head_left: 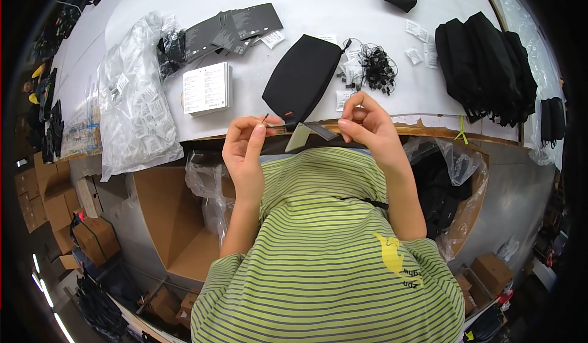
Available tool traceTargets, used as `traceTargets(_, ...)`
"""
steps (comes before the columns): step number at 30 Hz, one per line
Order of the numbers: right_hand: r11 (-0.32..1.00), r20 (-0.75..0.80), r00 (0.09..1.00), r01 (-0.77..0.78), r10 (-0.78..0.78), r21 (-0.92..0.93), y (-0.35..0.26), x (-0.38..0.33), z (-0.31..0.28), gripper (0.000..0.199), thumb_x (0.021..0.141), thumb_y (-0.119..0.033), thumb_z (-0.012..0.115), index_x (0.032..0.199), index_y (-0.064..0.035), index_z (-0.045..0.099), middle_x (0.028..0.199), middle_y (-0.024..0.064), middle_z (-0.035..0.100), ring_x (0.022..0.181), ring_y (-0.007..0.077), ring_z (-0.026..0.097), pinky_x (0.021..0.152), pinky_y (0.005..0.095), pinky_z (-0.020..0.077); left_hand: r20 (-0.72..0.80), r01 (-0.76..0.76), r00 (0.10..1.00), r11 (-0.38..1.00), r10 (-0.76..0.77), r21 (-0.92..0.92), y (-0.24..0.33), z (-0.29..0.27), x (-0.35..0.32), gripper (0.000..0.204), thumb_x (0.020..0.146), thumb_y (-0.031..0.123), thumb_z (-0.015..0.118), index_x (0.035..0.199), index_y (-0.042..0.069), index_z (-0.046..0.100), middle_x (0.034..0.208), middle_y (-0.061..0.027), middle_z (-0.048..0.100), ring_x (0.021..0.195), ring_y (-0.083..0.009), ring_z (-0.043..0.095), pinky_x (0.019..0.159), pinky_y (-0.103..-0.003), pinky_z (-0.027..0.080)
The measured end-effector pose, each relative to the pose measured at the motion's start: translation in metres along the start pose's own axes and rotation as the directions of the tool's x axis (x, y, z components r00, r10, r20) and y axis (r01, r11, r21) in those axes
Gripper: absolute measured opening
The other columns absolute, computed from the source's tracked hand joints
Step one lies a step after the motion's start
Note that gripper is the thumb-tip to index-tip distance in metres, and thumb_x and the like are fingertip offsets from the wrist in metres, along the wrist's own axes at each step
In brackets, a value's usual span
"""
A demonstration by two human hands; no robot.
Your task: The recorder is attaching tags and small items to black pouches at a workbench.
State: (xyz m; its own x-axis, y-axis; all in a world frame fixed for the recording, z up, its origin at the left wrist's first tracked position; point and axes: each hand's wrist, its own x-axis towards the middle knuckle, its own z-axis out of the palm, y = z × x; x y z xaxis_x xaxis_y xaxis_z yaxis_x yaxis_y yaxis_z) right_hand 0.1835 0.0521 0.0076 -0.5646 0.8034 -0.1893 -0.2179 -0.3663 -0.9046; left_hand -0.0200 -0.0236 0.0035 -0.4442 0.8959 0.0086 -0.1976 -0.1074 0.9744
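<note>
tag (318, 130) loop too thin to trace

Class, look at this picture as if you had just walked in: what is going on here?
A person in a green striped shirt stands at a white table. The left hand pinches a thin black string; the right hand holds a grey tag beside it. A black pouch lies just behind, with a tangle of black strings nearby.

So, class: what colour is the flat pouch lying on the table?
Black, with a small orange tab; the pouch shows best in the head view.
</note>
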Motion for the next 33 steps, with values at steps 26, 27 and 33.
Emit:
traceTargets(26,0.987,-0.002,0.988,0.153,-0.153,-0.056,0.013,-0.005,0.027,0.011,0.092,-0.008,0.055,0.102,-0.0040,0.051,0.083,-0.0017,0.054,0.074,0.0027,0.048,0.064,0.0186,0.0386,0.355,0.051,0.920,0.948,-0.168,0.315,0.004,0.032,-0.006,0.009,0.089,0.009,0.058,0.087,0.001,0.055,0.065,0.0052,0.049,0.058,-0.0017,0.035,0.052,-0.019,0.027)
traceTargets(27,0.971,-0.021,0.982,0.180,-0.186,-0.160,0.012,-0.006,0.028,0.010,0.092,-0.008,0.055,0.101,-0.0038,0.052,0.083,-0.0012,0.055,0.074,0.0028,0.049,0.064,0.0186,0.0392,0.381,0.031,0.910,0.942,-0.165,0.335,0.001,0.030,-0.006,0.010,0.090,0.009,0.059,0.090,0.001,0.054,0.065,0.0054,0.048,0.059,-0.0016,0.035,0.053,-0.018,0.027)
traceTargets(33,0.977,0.006,0.983,0.182,-0.183,-0.110,0.006,-0.007,0.031,0.009,0.092,-0.006,0.055,0.099,-0.0023,0.052,0.080,-0.0014,0.057,0.070,0.0029,0.050,0.061,0.0189,0.0387,0.523,0.394,0.791,0.919,-0.319,-0.035,-0.013,0.024,0.000,0.025,0.091,0.010,0.061,0.106,0.005,0.042,0.068,0.0057,0.047,0.064,-0.0007,0.039,0.057,-0.017,0.028)
